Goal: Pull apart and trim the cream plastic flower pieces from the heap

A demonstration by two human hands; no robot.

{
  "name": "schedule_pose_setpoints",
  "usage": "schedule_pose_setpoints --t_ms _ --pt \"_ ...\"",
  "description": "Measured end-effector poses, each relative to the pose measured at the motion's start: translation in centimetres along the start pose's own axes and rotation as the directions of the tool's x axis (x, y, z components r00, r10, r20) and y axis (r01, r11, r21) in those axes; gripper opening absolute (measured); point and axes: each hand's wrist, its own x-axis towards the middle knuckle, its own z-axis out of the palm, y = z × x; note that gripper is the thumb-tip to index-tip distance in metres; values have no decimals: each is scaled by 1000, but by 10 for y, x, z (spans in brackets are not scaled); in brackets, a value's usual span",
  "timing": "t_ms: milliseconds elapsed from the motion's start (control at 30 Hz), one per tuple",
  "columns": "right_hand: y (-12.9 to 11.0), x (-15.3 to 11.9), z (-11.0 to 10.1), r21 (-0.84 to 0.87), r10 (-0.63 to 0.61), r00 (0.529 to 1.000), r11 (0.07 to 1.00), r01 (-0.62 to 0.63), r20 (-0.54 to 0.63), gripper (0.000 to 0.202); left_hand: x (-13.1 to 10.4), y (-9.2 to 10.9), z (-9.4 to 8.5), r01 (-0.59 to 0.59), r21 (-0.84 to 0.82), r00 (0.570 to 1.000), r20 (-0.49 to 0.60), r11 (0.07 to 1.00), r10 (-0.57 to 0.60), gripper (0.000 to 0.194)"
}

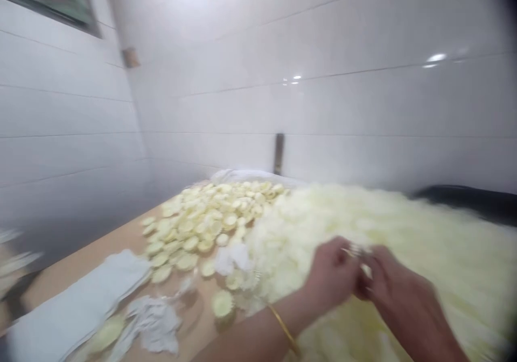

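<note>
My left hand (333,273), with a gold bangle (283,327) on its wrist, is closed at the right of centre. Its fingers meet those of my right hand (398,284), which is closed too. Between the fingertips is a small pale piece (355,250), too blurred to identify. Both hands are above a large heap of soft, whitish-yellow pieces (363,211). To the left lies a pile of round, pale yellow discs (202,216) on the tan tabletop (109,243). One disc (222,304) sits apart near my left forearm.
A stack of white sheets (84,303) and crumpled white paper (155,321) lie at the front left. A dark object (468,200) is behind the heap at the right. Tiled walls (226,109) stand behind and left.
</note>
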Motion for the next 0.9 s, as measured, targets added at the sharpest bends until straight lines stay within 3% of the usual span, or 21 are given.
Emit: schedule_pose_setpoints --t_ms 67,133,200,267,333,367,467,633,767,833,900 --pt "-2 6 -8 4 86 993 996 -87 79 22 2 1 -3 35 -64 997 71 997 -31 16" --pt "-5 15 -17 250 208 968 938 -239 143 14 4 4 -6 61 -138 989 144 989 -41 15" --pt "-7 22 -26 514 238 911 765 -389 336 17 5 8 -6 104 -182 974 215 978 -64 15" --pt "-8 27 -34 693 128 846 518 -502 517 19 3 13 -6 129 -159 966 244 979 -88 15" --pt "-7 28 -39 764 68 833 362 -534 549 19 1 20 -7 85 -20 966 248 996 -77 16" --pt "-6 29 -41 778 86 841 342 -528 534 20 0 23 -8 30 82 968 246 996 -49 16" --pt "-4 28 -43 753 141 837 377 -539 528 18 0 33 -12 -132 296 973 219 946 68 15" --pt "-4 29 -46 689 142 796 428 -585 588 17 2 32 -15 -16 165 969 244 986 -25 19" --pt "-4 30 -49 719 18 801 430 -547 599 21 1 27 -12 -80 221 989 142 972 49 12" --pt "-5 28 -46 678 56 813 521 -519 579 22 -2 23 -9 -155 361 988 71 919 139 12" --pt "-9 24 -39 552 154 855 705 -446 495 21 -7 17 -5 -261 530 957 31 807 289 16"
